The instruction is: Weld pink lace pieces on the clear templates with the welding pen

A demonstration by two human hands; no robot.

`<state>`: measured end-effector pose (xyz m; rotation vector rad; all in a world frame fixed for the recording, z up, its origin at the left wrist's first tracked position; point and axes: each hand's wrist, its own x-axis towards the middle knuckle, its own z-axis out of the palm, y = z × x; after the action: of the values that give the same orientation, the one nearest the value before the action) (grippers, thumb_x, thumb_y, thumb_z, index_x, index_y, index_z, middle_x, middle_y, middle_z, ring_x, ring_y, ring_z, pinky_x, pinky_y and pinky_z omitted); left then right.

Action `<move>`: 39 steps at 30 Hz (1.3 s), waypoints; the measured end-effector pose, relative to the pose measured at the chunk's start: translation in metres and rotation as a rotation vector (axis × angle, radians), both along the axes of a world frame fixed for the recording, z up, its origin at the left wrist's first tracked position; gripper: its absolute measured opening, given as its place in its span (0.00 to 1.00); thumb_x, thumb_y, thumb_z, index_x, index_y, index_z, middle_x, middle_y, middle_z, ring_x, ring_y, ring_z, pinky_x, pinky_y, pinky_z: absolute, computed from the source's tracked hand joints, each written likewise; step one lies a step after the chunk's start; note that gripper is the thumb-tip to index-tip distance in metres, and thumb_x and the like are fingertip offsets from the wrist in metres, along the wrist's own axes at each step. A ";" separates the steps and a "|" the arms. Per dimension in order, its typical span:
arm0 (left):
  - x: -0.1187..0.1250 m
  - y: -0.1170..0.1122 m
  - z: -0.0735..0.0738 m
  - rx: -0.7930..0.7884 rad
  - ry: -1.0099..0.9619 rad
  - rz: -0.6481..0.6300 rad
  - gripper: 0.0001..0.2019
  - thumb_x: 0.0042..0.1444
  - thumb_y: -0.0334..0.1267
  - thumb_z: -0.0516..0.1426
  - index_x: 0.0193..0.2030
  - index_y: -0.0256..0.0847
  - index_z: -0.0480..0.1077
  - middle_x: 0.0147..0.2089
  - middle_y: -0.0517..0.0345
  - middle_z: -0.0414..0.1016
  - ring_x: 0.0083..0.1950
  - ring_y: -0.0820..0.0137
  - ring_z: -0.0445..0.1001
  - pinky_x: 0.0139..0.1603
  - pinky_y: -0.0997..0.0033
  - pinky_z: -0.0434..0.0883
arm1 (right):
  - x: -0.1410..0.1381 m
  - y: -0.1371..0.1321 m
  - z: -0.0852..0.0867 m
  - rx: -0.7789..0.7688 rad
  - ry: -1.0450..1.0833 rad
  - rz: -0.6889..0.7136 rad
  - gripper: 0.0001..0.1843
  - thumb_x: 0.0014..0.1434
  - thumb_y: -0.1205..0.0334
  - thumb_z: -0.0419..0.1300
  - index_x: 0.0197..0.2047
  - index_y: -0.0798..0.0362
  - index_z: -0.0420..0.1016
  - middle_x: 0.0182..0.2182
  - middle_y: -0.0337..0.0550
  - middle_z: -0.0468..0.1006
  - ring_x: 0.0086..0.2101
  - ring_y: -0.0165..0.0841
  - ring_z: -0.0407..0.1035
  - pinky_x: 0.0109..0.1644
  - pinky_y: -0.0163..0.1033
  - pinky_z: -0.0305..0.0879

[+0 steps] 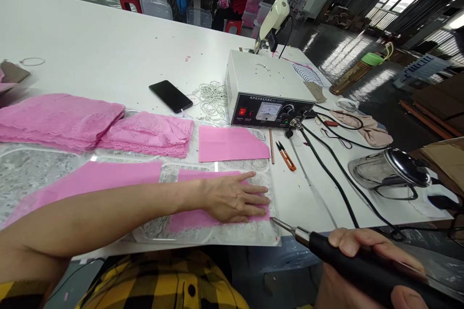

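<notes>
Pink fabric [193, 221] lies flat, plain and matte under the left hand [234, 199].

Left hand [234, 200] flat on pink fabric [192, 220]; right hand [353, 287] gripping tool [326, 249].

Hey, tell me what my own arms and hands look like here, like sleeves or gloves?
Your left hand and right hand show no gloves or rings. The left forearm is bare, with no watch or bracelet, up to a yellow-and-black checked sleeve. I can't make out a sleeve on your right arm.
</notes>
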<state>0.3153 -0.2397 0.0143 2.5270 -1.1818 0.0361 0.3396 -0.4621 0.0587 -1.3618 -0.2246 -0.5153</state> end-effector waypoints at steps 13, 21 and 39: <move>-0.003 -0.004 0.006 -0.022 0.040 0.039 0.18 0.65 0.37 0.53 0.60 0.46 0.70 0.64 0.53 0.68 0.70 0.60 0.58 0.74 0.47 0.43 | 0.000 0.000 0.001 -0.042 -0.055 0.098 0.08 0.52 0.60 0.51 0.33 0.51 0.68 0.27 0.40 0.68 0.24 0.33 0.60 0.28 0.41 0.57; -0.003 -0.004 0.005 0.073 -0.017 0.016 0.19 0.67 0.39 0.49 0.62 0.41 0.67 0.66 0.52 0.66 0.71 0.60 0.55 0.74 0.48 0.40 | -0.002 0.002 0.001 -0.032 -0.055 0.119 0.07 0.52 0.61 0.51 0.33 0.52 0.68 0.28 0.40 0.69 0.24 0.33 0.60 0.28 0.42 0.57; -0.002 -0.005 0.004 0.100 -0.026 0.004 0.19 0.67 0.38 0.50 0.62 0.40 0.66 0.66 0.51 0.65 0.72 0.60 0.55 0.74 0.45 0.41 | -0.003 0.002 0.003 0.003 -0.069 0.120 0.08 0.48 0.61 0.51 0.32 0.52 0.69 0.27 0.39 0.70 0.24 0.32 0.60 0.28 0.41 0.58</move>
<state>0.3136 -0.2446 0.0183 2.6230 -1.2175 0.0101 0.3368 -0.4602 0.0612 -1.3198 -0.3597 -0.4624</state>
